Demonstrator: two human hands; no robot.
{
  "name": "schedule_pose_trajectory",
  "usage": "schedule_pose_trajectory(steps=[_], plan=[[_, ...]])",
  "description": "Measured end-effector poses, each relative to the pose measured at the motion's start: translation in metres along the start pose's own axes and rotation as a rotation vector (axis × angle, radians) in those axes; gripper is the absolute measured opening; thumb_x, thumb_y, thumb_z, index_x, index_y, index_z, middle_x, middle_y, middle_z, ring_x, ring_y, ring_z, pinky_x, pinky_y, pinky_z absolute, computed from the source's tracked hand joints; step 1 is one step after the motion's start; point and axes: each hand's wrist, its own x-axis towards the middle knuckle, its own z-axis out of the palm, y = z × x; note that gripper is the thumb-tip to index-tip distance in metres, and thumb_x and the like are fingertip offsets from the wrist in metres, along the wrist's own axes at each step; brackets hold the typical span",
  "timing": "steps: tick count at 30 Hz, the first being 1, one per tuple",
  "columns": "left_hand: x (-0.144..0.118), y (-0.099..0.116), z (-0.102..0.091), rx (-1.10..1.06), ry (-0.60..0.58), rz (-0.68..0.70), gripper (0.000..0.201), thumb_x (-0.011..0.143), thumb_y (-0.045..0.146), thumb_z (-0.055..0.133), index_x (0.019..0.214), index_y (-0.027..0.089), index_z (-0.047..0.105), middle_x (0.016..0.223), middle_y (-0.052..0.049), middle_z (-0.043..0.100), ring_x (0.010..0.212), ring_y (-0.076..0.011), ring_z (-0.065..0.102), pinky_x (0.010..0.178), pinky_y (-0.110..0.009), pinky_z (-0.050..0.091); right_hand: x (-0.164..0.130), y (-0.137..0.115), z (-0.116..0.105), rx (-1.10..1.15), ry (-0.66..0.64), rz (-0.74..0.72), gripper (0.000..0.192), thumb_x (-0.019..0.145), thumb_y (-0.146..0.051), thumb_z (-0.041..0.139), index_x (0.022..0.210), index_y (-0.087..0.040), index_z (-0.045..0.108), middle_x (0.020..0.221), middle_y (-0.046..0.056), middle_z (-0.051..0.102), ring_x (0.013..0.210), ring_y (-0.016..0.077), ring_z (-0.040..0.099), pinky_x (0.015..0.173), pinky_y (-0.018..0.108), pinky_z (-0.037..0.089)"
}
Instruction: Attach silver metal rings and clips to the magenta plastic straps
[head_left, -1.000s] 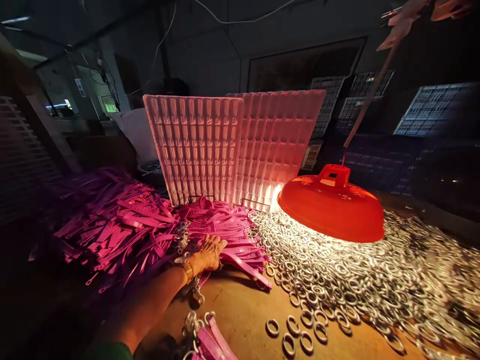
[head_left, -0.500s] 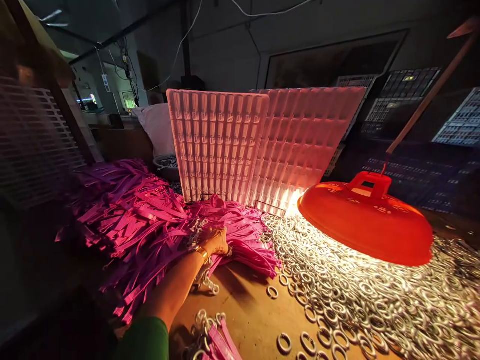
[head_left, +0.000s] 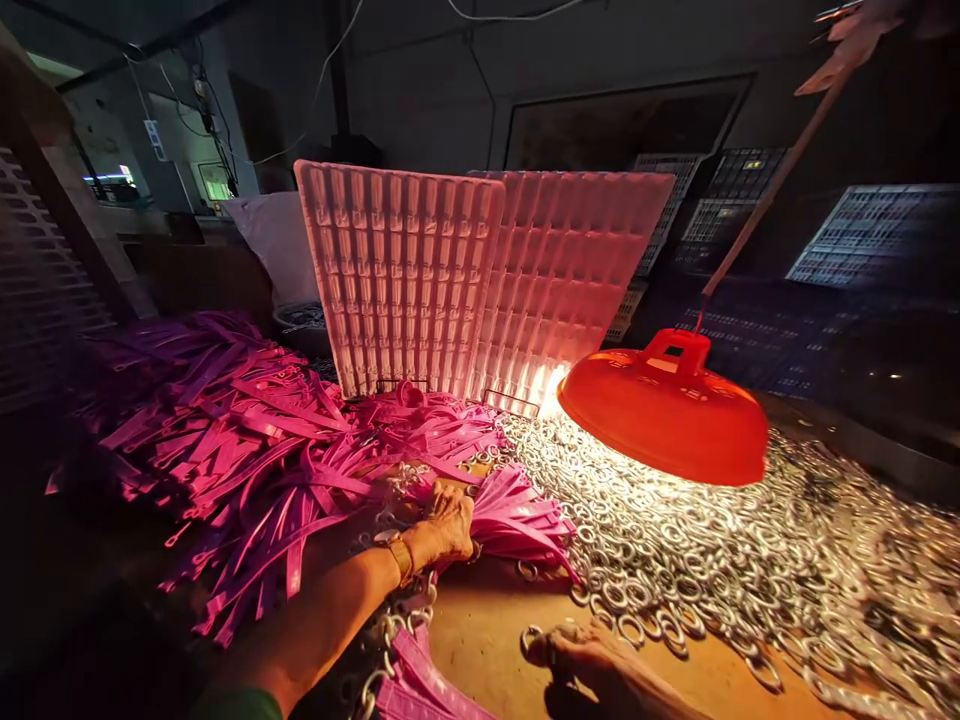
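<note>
Dim workshop, one orange lamp point(head_left: 664, 405) over our bench point(head_left: 480, 630). Left of the lamp, our left hand point(head_left: 442, 525) clutches a bundle of pink straps point(head_left: 517, 515) (light and floppy, we judge; best gripped bunched near the ringed ends). Below the lamp, our right hand point(head_left: 577, 650) pinches a steel ring point(head_left: 531, 640).

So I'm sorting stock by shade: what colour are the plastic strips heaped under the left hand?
Bright pink-magenta plastic strips, under the left hand; head view.

Heaped magenta plastic straps point(head_left: 300, 450) beside scattered silver metal rings point(head_left: 675, 560) on tabletop.
</note>
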Motion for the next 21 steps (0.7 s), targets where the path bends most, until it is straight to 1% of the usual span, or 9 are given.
schedule_pose_trajectory(steps=[2,3,6,9,11,13,17,19,21], plan=[[0.006,-0.005,-0.004,0.004,-0.003,0.034,0.048,0.063,0.029,0.058,0.104,0.004,0.056,0.111,-0.020,0.053,0.105,-0.0323,0.046,0.100,-0.050,0.030,0.011,0.008,0.012,0.108,-0.091,-0.051,0.013,0.086,-0.019,0.048,0.092,-0.021,0.059,0.077,0.001,0.060,0.065,0.0118,0.057,0.059,0.020,0.046],[0.010,-0.008,-0.006,0.008,-0.007,0.045,0.049,0.063,0.028,0.058,0.105,0.004,0.056,0.111,-0.020,0.053,0.105,-0.0323,0.046,0.100,-0.050,0.030,0.016,0.012,0.019,0.122,-0.097,-0.086,0.014,0.084,-0.016,0.048,0.093,-0.020,0.058,0.079,0.001,0.060,0.068,0.0122,0.057,0.061,0.020,0.046],[0.023,-0.018,-0.012,0.023,-0.013,0.075,0.051,0.063,0.024,0.059,0.110,0.006,0.056,0.116,-0.019,0.053,0.110,-0.0325,0.046,0.103,-0.053,0.028,0.023,0.031,0.039,0.070,-0.018,-0.249,0.022,0.078,-0.009,0.045,0.095,-0.018,0.055,0.086,0.004,0.059,0.079,0.0144,0.056,0.075,0.026,0.047],[0.036,-0.028,-0.021,0.036,-0.003,0.091,0.057,0.061,0.023,0.063,0.115,0.008,0.055,0.129,-0.022,0.046,0.122,-0.0359,0.038,0.106,-0.055,0.023,0.019,0.053,0.046,0.019,0.055,-0.304,0.030,0.075,-0.004,0.038,0.097,-0.017,0.054,0.090,0.005,0.057,0.083,0.0159,0.053,0.080,0.031,0.045],[0.046,-0.035,-0.027,0.043,-0.028,0.075,0.067,0.060,0.023,0.066,0.124,0.008,0.050,0.138,-0.023,0.038,0.128,-0.0373,0.031,0.108,-0.056,0.019,0.014,0.071,0.041,-0.018,0.039,-0.265,0.026,0.077,-0.005,0.036,0.091,-0.018,0.054,0.088,0.005,0.057,0.081,0.0164,0.051,0.078,0.032,0.045],[0.056,-0.043,-0.031,0.042,-0.062,0.056,0.077,0.061,0.024,0.067,0.132,0.009,0.043,0.140,-0.023,0.036,0.130,-0.0372,0.031,0.109,-0.056,0.017,0.009,0.094,0.031,-0.084,0.022,-0.219,0.027,0.079,-0.006,0.033,0.087,-0.017,0.055,0.088,0.005,0.058,0.081,0.0169,0.050,0.078,0.034,0.044],[0.075,-0.055,-0.032,0.047,-0.078,0.053,0.073,0.064,0.027,0.066,0.132,0.014,0.044,0.129,-0.020,0.050,0.120,-0.0364,0.044,0.107,-0.060,0.019,0.004,0.141,0.010,-0.272,0.069,-0.058,0.031,0.075,-0.003,0.033,0.082,-0.014,0.061,0.084,0.009,0.061,0.080,0.0198,0.052,0.075,0.037,0.044],[0.079,-0.056,-0.030,0.055,-0.067,0.034,0.071,0.065,0.028,0.064,0.133,0.016,0.044,0.126,-0.018,0.053,0.118,-0.0359,0.046,0.106,-0.062,0.018,0.004,0.152,-0.002,-0.314,0.155,-0.003,0.028,0.076,-0.005,0.037,0.084,-0.014,0.063,0.087,0.012,0.062,0.084,0.0223,0.055,0.074,0.039,0.045],[0.079,-0.053,-0.030,0.066,-0.060,0.005,0.073,0.066,0.027,0.064,0.135,0.016,0.042,0.128,-0.018,0.051,0.121,-0.0357,0.044,0.107,-0.061,0.016,0.003,0.148,-0.018,-0.278,0.324,0.008,0.028,0.082,-0.011,0.040,0.099,-0.016,0.062,0.097,0.012,0.063,0.092,0.0235,0.057,0.078,0.039,0.047]])
